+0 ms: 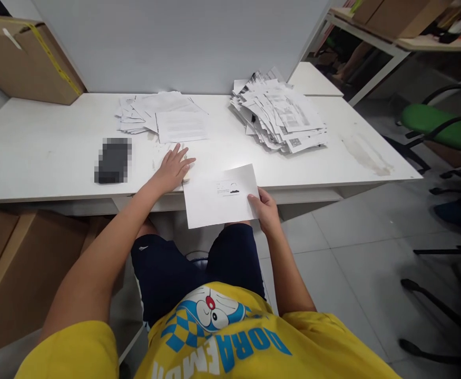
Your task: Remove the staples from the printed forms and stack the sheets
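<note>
Between the thumb and fingers of my right hand [266, 209] is the right edge of a sheet of paper [224, 208], tilted over the table's front edge. The sheet bears a small printed block with a black smudge-like mark. My left hand [174, 169] lies on the white tabletop with its fingers spread, close to the sheet's upper left corner. Partly under that hand is a small pale thing [186, 177] whose kind I cannot make out. Beyond the left hand lies a loose pile of papers [180, 126]. A taller, messy stack of printed papers [289, 113] sits farther right.
A pixelated dark object [114, 160] lies on the table [48, 158] to the left. Cardboard boxes stand at the back left [28, 58] and below the table's left side. A grey panel [183, 47] closes off the back. On the right is a green chair [439, 121].
</note>
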`<action>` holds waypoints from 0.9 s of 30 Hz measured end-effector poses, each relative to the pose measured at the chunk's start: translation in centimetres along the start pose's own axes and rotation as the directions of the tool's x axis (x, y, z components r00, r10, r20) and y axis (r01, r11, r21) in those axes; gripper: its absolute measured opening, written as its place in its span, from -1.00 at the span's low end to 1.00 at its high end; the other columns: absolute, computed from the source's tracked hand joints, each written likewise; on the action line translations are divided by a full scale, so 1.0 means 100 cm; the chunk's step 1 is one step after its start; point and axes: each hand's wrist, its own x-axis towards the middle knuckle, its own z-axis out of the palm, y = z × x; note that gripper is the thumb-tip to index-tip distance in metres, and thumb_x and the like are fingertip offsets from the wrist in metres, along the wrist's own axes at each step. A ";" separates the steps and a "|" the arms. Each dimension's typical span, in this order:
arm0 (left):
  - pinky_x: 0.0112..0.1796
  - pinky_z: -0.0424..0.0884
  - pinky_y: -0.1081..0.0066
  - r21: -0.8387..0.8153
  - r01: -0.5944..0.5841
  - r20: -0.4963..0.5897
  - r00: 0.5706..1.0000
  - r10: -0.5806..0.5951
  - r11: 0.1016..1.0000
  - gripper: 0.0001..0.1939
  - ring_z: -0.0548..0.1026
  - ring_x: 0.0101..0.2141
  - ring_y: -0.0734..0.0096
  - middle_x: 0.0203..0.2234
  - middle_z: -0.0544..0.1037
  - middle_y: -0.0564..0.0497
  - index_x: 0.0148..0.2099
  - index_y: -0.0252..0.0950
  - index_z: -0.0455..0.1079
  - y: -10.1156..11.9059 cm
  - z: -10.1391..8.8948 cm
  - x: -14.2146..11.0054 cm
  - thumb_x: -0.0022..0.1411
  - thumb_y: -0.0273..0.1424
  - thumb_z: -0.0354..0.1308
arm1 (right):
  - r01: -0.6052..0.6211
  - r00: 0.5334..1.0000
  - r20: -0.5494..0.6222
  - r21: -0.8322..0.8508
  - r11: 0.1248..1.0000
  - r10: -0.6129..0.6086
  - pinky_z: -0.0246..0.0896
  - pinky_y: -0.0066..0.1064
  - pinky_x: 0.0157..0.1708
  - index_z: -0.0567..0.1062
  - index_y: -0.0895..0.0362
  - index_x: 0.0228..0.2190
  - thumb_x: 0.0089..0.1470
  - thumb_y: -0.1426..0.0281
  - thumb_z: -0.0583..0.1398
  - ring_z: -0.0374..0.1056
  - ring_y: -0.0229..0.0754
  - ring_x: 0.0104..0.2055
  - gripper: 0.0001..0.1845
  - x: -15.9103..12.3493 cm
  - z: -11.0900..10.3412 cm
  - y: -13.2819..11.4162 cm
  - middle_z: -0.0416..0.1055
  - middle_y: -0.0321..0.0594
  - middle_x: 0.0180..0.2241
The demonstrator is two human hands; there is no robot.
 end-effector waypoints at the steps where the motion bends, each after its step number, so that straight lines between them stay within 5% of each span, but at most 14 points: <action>1: 0.43 -0.19 -0.01 0.003 0.003 -0.004 1.000 -0.003 1.000 -0.45 -0.18 0.49 0.15 0.48 0.07 0.04 0.34 -0.10 0.32 0.001 0.000 0.000 0.55 -0.14 -0.32 | 0.011 1.000 0.006 0.001 1.000 -0.011 0.38 -0.04 0.04 0.59 0.06 -0.03 -0.03 0.09 0.31 0.47 0.14 0.06 -0.46 0.001 0.000 -0.001 0.59 -0.12 0.03; 27: 0.40 0.00 -0.04 -0.114 0.044 -0.087 0.995 -0.054 0.993 -0.37 -0.04 0.47 0.11 0.44 0.16 -0.05 0.23 -0.16 0.39 0.008 0.006 -0.003 0.53 0.00 -0.38 | 0.162 0.986 0.036 -0.081 0.983 -0.160 0.37 0.01 0.10 0.59 0.00 0.02 0.08 -0.01 0.27 0.44 0.13 0.12 -0.45 -0.004 -0.005 -0.003 0.56 -0.14 0.08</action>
